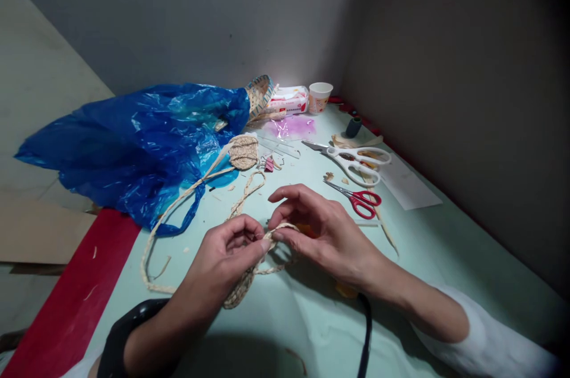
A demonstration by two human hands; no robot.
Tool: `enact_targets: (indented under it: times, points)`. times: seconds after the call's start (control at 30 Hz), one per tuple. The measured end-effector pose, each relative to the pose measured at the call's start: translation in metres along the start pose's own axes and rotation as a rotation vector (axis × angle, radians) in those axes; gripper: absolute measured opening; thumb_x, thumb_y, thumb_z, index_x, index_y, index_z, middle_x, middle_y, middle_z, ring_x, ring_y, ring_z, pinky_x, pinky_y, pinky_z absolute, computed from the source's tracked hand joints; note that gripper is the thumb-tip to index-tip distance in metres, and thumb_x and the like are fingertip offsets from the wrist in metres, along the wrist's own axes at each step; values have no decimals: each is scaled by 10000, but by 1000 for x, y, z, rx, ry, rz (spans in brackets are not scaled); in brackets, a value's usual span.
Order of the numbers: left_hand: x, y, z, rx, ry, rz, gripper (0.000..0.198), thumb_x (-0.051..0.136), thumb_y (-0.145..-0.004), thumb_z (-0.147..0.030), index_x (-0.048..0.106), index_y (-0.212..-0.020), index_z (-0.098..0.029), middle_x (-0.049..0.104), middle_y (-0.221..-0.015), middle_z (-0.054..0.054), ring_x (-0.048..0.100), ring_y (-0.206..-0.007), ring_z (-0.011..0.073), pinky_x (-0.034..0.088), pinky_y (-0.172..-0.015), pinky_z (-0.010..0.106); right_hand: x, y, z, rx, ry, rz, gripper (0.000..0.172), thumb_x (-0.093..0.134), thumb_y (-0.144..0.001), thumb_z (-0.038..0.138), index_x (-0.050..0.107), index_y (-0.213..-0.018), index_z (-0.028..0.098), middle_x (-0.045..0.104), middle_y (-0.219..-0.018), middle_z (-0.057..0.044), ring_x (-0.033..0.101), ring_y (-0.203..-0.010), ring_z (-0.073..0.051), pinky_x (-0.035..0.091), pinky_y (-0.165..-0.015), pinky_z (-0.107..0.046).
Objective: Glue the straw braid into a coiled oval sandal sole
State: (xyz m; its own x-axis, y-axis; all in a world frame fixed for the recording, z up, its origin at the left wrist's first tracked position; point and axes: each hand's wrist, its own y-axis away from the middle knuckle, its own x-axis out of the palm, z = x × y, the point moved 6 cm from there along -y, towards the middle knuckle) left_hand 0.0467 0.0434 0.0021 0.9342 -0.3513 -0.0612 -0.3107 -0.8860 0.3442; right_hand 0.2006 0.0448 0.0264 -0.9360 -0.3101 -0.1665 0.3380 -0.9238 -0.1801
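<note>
Between my two hands is a braided straw cord (285, 226), pale and thin. My left hand (234, 247) pinches it between thumb and forefinger. Close by on the right, my right hand (318, 229) grips the same cord with thumb and fingers. Below my left hand hangs a coiled, sewn piece of straw braid (240, 290), partly hidden by that hand. A loop of braid (253, 185) rises beyond my left fingers. Further back, a wound bundle of straw cord (244, 152) lies with a long strand curving down the left side.
A blue plastic bag (146, 135) with a woven basket (259, 96) fills the back left. White scissors (351, 161), red scissors (356, 195), a thread spool (353, 127) and a white paper (412, 182) lie right. A paper cup (319, 98) stands by the wall.
</note>
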Motion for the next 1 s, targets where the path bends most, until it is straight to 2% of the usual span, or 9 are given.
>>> enact_targets:
  times: [0.13,0.23,0.3,0.4,0.5,0.63,0.77,0.9,1.0]
  points:
    - [4,0,1,-50,119,21,196,700,-821,-350,602,-781,-186,572,-669,-20,507,-625,110,387,-588,221,-2,-2,-6,36,-26,-30,272,637,-874,130,552,-1106,244,687,-887,15,587,-704,-111,444,-590,-217]
    - [8,-1,-1,-109,258,76,216,628,-856,-379,614,-804,-170,602,-699,9,574,-652,151,475,-630,271,-8,-5,-12,146,-211,-51,257,696,-826,155,560,-1037,209,695,-853,4,613,-709,-120,465,-637,-238]
    - [4,-3,-4,-105,283,43,239,601,-863,-396,632,-848,-160,630,-777,33,602,-702,172,508,-655,295,-13,-7,-17,238,-325,-53,268,724,-791,164,558,-999,194,691,-820,7,632,-701,-122,480,-671,-254]
    - [-10,-9,-9,-34,146,-53,249,611,-865,-400,648,-897,-156,661,-857,47,623,-782,170,498,-669,261,-20,-9,-19,297,-367,-46,277,738,-768,190,552,-972,190,689,-812,5,651,-690,-129,498,-685,-274]
    - [-22,-15,-15,65,15,-96,224,648,-851,-387,638,-873,-165,658,-823,27,616,-737,153,487,-642,251,-22,-10,-20,316,-353,-31,321,745,-749,201,533,-989,184,692,-831,-10,652,-683,-127,507,-685,-279]
    - [-34,-15,-22,157,-48,-178,202,695,-828,-347,562,-788,-199,583,-634,-45,541,-562,110,453,-561,233,-21,-14,-25,317,-288,4,319,716,-757,221,508,-996,188,688,-851,-28,645,-687,-136,514,-675,-296]
    - [-34,-14,-26,190,-107,-198,183,689,-834,-317,561,-770,-203,551,-532,-64,489,-466,90,394,-483,210,-20,-18,-27,257,-110,14,288,674,-791,202,510,-1027,196,692,-866,-43,632,-713,-165,506,-682,-329]
    - [-30,-17,-23,170,-130,-177,175,678,-828,-312,581,-747,-190,550,-529,-57,413,-396,68,295,-394,193,-18,-16,-19,154,127,1,277,635,-841,171,550,-1099,224,711,-943,-47,620,-782,-200,479,-742,-372]
    - [-30,-19,-21,168,-129,-168,193,660,-838,-318,591,-721,-181,569,-550,-45,362,-375,47,234,-393,191,-17,-12,-13,102,219,-19,298,610,-879,187,551,-1169,225,703,-1064,-85,625,-951,-253,475,-826,-421]
